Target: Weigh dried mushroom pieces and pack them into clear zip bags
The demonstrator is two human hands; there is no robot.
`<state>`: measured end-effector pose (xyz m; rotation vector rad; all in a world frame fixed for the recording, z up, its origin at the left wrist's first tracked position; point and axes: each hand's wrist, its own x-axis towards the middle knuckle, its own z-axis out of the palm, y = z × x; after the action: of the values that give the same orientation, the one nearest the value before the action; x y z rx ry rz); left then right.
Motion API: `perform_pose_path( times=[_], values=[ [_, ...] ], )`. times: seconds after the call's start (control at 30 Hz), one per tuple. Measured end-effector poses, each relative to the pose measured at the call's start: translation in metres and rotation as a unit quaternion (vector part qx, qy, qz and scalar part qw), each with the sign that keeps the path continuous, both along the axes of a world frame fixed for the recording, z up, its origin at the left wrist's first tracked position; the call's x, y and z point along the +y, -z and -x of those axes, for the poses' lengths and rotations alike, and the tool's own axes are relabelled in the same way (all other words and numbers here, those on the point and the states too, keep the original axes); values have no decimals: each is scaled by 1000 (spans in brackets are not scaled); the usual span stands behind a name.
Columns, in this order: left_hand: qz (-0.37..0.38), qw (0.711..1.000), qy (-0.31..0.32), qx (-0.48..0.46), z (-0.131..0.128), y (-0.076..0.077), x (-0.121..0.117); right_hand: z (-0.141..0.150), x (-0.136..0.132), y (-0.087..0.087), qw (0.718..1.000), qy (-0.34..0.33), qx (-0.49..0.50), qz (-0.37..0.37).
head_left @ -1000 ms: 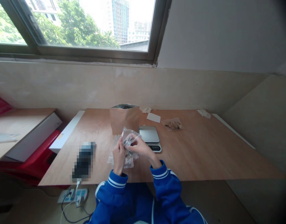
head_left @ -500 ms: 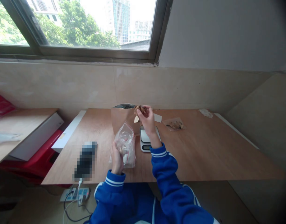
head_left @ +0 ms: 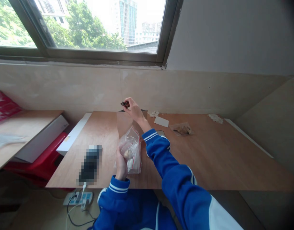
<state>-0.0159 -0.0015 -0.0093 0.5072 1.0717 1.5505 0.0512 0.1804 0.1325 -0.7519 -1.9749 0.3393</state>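
My left hand (head_left: 121,164) is closed round a clear plastic zip bag (head_left: 132,150) with a red seal line, holding it upright just above the near part of the wooden table (head_left: 209,153). My right hand (head_left: 133,109) is stretched forward over the open top of a brown paper pouch (head_left: 124,123) standing at the back of the table. Its fingers pinch a small dark piece (head_left: 125,103) just above the pouch's mouth. My blue sleeve covers most of a small scale behind the bag.
A blurred phone (head_left: 90,164) lies at the table's near left, with a power strip (head_left: 77,198) on the floor below. A white card (head_left: 161,121), a small filled clear bag (head_left: 181,129) and crumpled tissues (head_left: 215,118) lie toward the back. A red stool (head_left: 34,159) stands left.
My right hand left the clear bag, rose with a small piece and reached forward and left over the brown pouch. My left hand kept holding the clear bag.
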Motion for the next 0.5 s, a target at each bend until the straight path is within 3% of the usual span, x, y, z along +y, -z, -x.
perform_pose_path(
  times=[0.1, 0.3, 0.5],
  values=[
    [26, 997, -1, -67, 0, 2, 1, -8, -2, -1, 999, -22, 8, 29],
    [24, 998, -10, -58, -2, -9, -2, -31, -3, 0, 997, -36, 6, 63],
    [-3, 993, 8, -114, -3, -28, -8, -49, -9, -4, 990, 35, -138, 2]
  ],
)
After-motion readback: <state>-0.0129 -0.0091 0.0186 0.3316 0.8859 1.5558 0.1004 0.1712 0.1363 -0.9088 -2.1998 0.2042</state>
